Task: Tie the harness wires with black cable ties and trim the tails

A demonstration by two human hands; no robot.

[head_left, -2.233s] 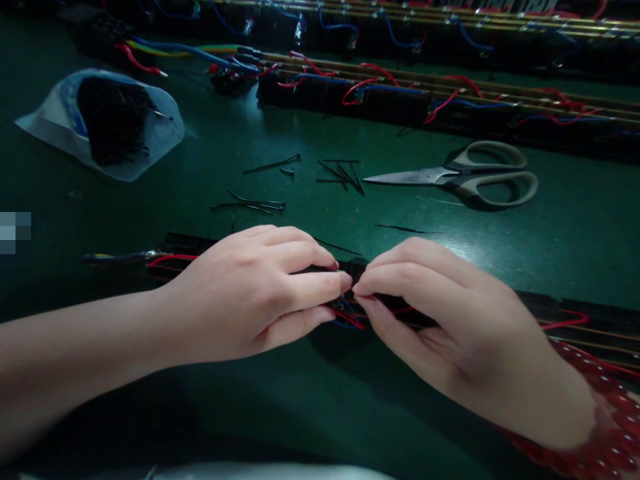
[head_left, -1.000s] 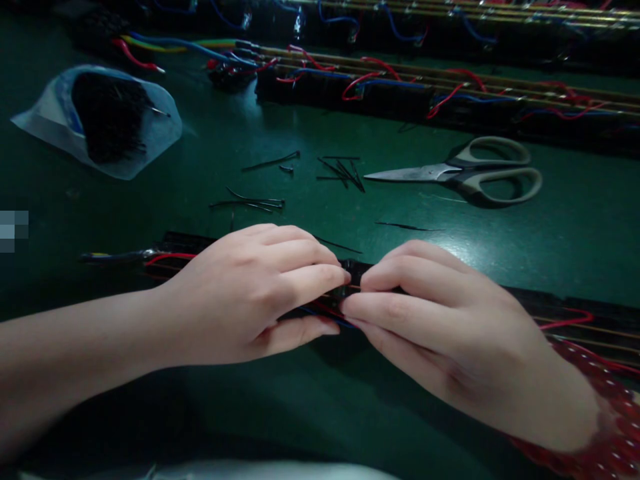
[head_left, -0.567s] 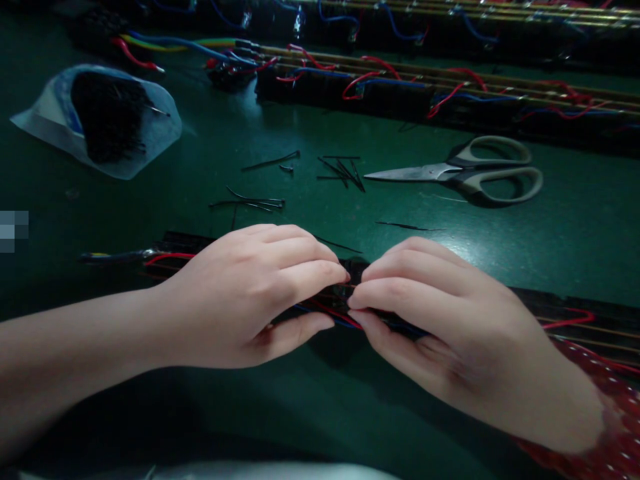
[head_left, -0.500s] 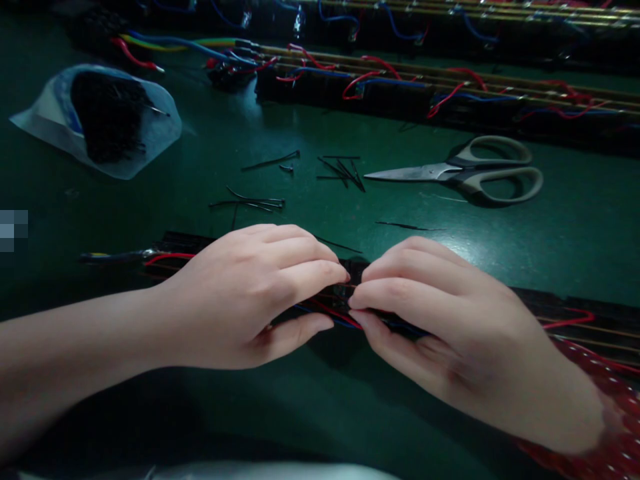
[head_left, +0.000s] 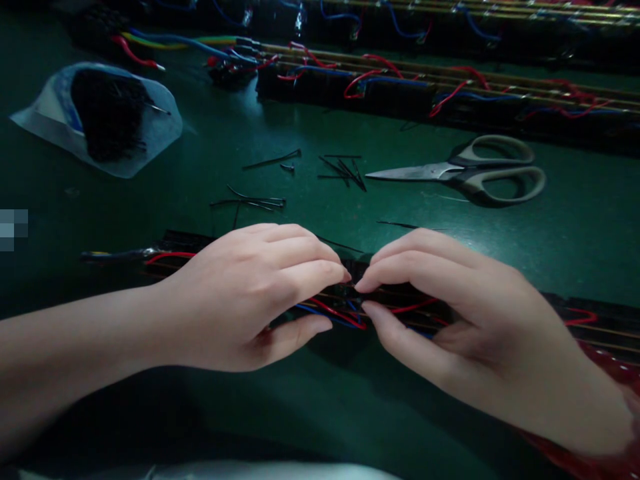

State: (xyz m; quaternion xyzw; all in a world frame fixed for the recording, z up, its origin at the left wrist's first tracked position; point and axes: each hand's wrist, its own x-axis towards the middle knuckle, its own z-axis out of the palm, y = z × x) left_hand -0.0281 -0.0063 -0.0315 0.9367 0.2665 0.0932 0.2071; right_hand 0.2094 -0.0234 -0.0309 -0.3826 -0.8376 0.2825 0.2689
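A long black wired bar (head_left: 555, 307) with red and blue wires lies across the front of the green table, partly hidden by both hands. My left hand (head_left: 265, 293) is curved over its middle, fingertips on the bar and thumb below, apart from the fingers. Just to the right, my right hand (head_left: 450, 313) has its thumb and index finger apart at the same spot, with nothing visible between them. Red and blue wires (head_left: 330, 313) show between the hands. Several black cable ties (head_left: 255, 201) lie beyond my left hand.
Scissors (head_left: 450, 172) lie behind my right hand, beside several short black tie pieces (head_left: 345, 170). An open plastic bag (head_left: 160, 127) of black ties sits at the left. Another wired bar (head_left: 400, 100) crosses the back, with more behind it.
My right hand has shifted a little to the right, and its thumb and index finger have opened from a pinch. My left hand has hardly moved.
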